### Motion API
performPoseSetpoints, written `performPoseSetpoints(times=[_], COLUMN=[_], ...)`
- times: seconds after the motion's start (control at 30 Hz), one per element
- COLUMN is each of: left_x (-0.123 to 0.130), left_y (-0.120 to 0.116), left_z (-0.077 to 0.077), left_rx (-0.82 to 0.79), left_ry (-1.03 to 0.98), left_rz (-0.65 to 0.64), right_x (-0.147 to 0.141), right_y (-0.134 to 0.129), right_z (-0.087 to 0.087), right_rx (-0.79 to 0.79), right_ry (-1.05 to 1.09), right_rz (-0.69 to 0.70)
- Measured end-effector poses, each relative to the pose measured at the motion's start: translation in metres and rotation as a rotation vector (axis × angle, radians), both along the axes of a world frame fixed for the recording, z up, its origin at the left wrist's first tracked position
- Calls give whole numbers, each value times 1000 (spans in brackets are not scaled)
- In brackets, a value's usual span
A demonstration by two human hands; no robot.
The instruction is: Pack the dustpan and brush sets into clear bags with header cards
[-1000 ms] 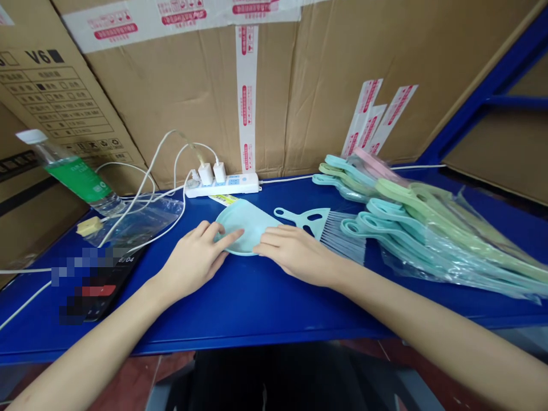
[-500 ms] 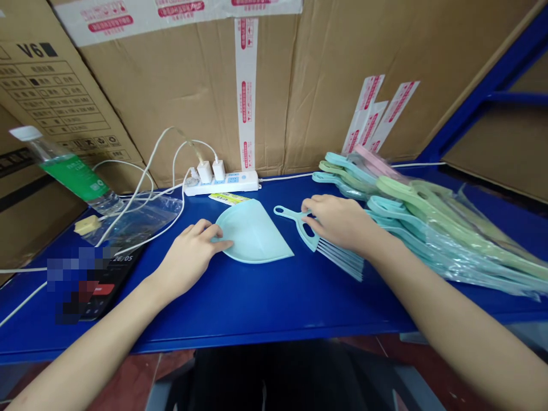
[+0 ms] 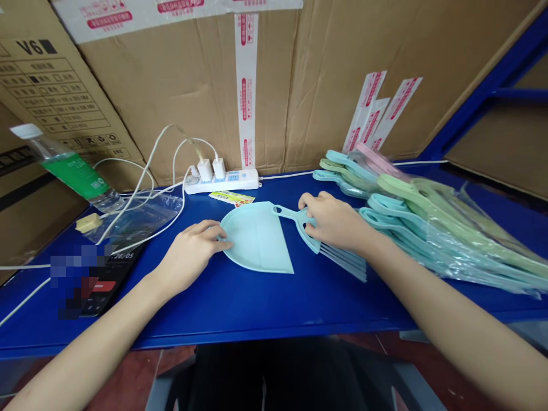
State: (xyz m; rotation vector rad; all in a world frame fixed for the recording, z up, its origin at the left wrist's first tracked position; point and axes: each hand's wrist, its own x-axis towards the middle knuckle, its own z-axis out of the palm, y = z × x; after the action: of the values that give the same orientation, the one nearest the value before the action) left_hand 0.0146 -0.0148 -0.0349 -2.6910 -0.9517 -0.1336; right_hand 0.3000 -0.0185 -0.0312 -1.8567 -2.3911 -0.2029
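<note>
A light blue dustpan (image 3: pixel 259 240) lies on the blue tabletop, its straight edge facing right. My left hand (image 3: pixel 199 248) pinches its rounded left rim, thumb on the inner face and fingers at the edge. To the right, my right hand (image 3: pixel 327 220) is closed on a matching small brush (image 3: pixel 309 238), gripping the side of its head near the handle. The brush's looped handle points left, its tip at the dustpan's upper right corner. Its pale bristles point to the lower right, partly under my wrist.
Plastic-wrapped brushes and dustpans (image 3: pixel 428 228) are piled at the right. Behind stand a white power strip (image 3: pixel 235 181) and a yellow-green packet (image 3: pixel 229 197). A tilted bottle (image 3: pixel 77 174), white cables and a phone (image 3: pixel 107 285) are at the left. Cardboard (image 3: pixel 192 85) walls the back.
My left hand has turned the dustpan slightly, and its straight edge now runs steeper. More of the packet behind it shows. The brush has shifted only slightly, still in my right hand.
</note>
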Motion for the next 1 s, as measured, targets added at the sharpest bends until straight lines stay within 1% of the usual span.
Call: performPoseSetpoints(times=[0.1,0.17,0.27,0.33,0.4,0.43,0.5,0.6,0.63,0.7,0.8,1.0], left_x=[0,-1,-1,-1,-1,-2,-4,-8,-9,-9,-7,-4], left_y=[0,-1,-2,-2,-2,-2,-1,1,2,2,1,-2], left_z=[1,0,-2,-2,-2,-2,-1,0,0,-1,-3,-9], left_rx=[-13,-22,-31,-29,-12,5,52,75,63,23,-19,-25], left_ry=[5,10,-5,-36,-86,-114,-149,-106,-83,-62,-97,-217], left_rz=[-8,-14,-52,-88,-82,-50,69,260,296,319,278,115], right_x=[7,7,1,-5,-10,-12,-14,-16,-17,-19,-24,-36], right_y=[2,3,3,1,-1,-2,-4,-6,-6,-6,-7,-11], right_z=[-5,-8,-11,-12,-14,-14,-15,-15,-16,-17,-19,-20], right_rx=[154,189,107,37,-7,-22,-49,-81,-86,-84,-61,-34], right_ry=[176,298,408,432,434,436,454,489,497,507,531,561], right_rz=[161,255,339,376,407,419,428,430,436,454,478,518])
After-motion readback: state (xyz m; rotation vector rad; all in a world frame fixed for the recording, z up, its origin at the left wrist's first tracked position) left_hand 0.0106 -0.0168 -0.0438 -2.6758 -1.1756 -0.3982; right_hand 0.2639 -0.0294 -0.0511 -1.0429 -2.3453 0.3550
